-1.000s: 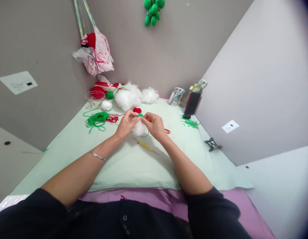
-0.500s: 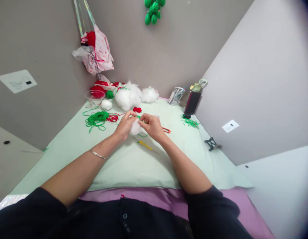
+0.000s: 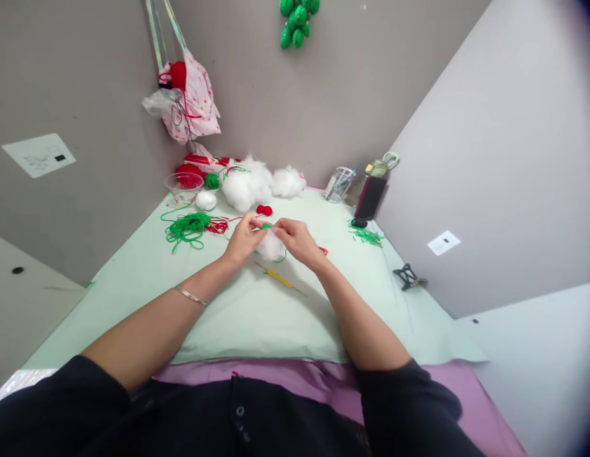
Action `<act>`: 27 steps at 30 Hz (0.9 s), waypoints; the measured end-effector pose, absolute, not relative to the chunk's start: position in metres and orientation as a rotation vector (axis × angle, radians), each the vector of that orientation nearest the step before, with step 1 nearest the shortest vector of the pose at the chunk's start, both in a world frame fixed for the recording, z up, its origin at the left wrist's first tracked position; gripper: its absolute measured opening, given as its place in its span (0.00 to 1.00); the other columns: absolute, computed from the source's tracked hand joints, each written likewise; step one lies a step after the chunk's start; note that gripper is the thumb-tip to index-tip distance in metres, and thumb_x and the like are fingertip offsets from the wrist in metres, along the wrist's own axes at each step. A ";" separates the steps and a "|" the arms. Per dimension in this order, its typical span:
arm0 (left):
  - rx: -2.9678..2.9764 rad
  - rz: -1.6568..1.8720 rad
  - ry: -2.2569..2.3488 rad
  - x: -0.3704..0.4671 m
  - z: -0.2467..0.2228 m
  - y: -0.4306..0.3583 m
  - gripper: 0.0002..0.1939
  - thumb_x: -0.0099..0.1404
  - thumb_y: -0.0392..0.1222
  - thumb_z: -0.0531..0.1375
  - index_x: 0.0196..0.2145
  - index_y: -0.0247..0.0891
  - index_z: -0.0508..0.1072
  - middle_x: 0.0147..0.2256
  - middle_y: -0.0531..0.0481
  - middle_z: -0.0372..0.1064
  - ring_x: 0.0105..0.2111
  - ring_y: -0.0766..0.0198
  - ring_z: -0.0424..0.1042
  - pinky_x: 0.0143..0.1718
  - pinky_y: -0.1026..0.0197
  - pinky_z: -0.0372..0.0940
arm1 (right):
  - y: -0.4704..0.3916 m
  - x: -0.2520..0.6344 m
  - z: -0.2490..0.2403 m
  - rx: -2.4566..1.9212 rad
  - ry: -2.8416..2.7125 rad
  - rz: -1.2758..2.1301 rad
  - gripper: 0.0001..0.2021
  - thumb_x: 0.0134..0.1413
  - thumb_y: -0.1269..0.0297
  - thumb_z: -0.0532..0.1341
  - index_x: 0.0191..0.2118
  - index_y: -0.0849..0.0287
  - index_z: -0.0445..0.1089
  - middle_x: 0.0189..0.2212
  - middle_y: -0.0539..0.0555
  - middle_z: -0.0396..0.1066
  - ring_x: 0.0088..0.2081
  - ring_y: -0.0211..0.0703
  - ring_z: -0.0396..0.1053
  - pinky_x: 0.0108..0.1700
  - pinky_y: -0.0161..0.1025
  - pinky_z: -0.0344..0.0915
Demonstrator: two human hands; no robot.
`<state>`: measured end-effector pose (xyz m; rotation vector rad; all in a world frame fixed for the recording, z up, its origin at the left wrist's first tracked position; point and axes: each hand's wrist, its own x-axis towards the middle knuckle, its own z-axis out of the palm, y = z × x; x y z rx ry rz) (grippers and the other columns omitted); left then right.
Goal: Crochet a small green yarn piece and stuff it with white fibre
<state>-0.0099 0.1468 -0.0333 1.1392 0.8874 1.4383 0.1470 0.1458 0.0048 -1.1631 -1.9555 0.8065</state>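
one rounded, fluffy white tuft

Two hands, one yellow-handled tool, one bracelet

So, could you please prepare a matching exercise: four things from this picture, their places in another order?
Things
1. Thin tool with yellow handle
2. Pink dotted fabric bag
3. Loose green yarn tangle
4. Small white stuffing tuft

Places
A. Hanging by its straps
B. Between left hand and right hand
C. On pale green cloth, nearest black shirt
D. On cloth, beside tangled red yarn

Pairs: 1C; 2A; 3D; 4B
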 end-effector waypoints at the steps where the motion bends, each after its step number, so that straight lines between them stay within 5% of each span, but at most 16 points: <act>1: 1.151 1.479 0.903 -0.010 -0.034 0.148 0.17 0.51 0.37 0.68 0.30 0.41 0.61 0.33 0.53 0.73 0.31 0.66 0.71 0.35 0.63 0.65 | 0.142 0.143 0.005 -1.167 -1.966 0.801 0.10 0.57 0.59 0.56 0.27 0.56 0.64 0.21 0.46 0.59 0.27 0.38 0.55 0.31 0.37 0.51; 6: 1.200 1.590 0.934 -0.010 -0.032 0.146 0.15 0.55 0.37 0.67 0.32 0.42 0.62 0.33 0.53 0.73 0.40 0.61 0.74 0.46 0.59 0.66 | 0.134 0.132 0.008 -1.226 -1.959 0.779 0.09 0.57 0.60 0.57 0.28 0.56 0.65 0.21 0.45 0.60 0.25 0.37 0.55 0.31 0.36 0.50; 15: 1.215 1.434 0.826 -0.007 -0.034 0.140 0.18 0.58 0.49 0.70 0.36 0.40 0.66 0.36 0.50 0.76 0.33 0.64 0.74 0.35 0.62 0.66 | 0.147 0.149 0.005 -1.332 -1.904 0.655 0.12 0.55 0.58 0.61 0.24 0.57 0.66 0.17 0.45 0.56 0.24 0.37 0.52 0.32 0.38 0.48; 20: 1.197 1.380 0.817 -0.012 -0.030 0.145 0.23 0.53 0.52 0.73 0.36 0.41 0.65 0.31 0.53 0.74 0.27 0.64 0.72 0.30 0.62 0.65 | 0.147 0.150 0.008 -1.214 -1.941 0.717 0.13 0.60 0.56 0.55 0.28 0.57 0.65 0.21 0.45 0.59 0.26 0.37 0.53 0.31 0.36 0.50; 27: 1.181 1.539 0.904 -0.016 -0.031 0.147 0.18 0.52 0.40 0.72 0.31 0.41 0.65 0.31 0.53 0.73 0.36 0.61 0.74 0.39 0.61 0.65 | 0.130 0.133 0.009 -1.126 -2.029 0.707 0.09 0.58 0.65 0.55 0.26 0.56 0.62 0.21 0.45 0.60 0.26 0.38 0.55 0.33 0.38 0.51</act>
